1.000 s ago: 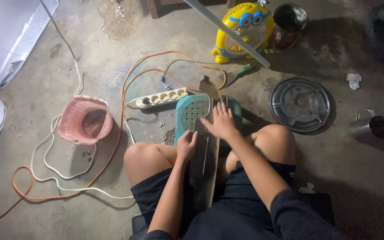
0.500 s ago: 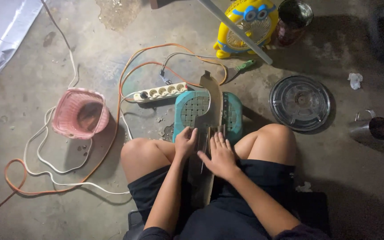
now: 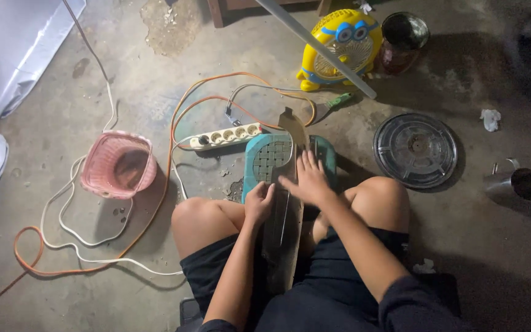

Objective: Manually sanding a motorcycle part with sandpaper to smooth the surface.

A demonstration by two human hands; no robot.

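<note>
I sit on a concrete floor with a long narrow wooden board [image 3: 285, 246] between my knees, its far tip resting over a teal plastic basket [image 3: 268, 161]. My left hand [image 3: 258, 203] grips the board's left edge near the basket. My right hand [image 3: 307, 179] lies flat, fingers spread, on the board's top where it crosses the basket. Whether anything sits under the right palm is hidden.
A white power strip [image 3: 227, 135] with orange and white cables [image 3: 62, 240] lies ahead on the left. A pink basket [image 3: 119, 165] stands at the left. A yellow toy fan [image 3: 338, 43], a dark jar [image 3: 403, 35], a round metal lid [image 3: 415, 150] and a metal cup [image 3: 521, 183] are at the right.
My right hand slid back along the board toward me, then forward again onto the basket end. The left hand stayed on the board's left edge. The camera view shifted slightly.
</note>
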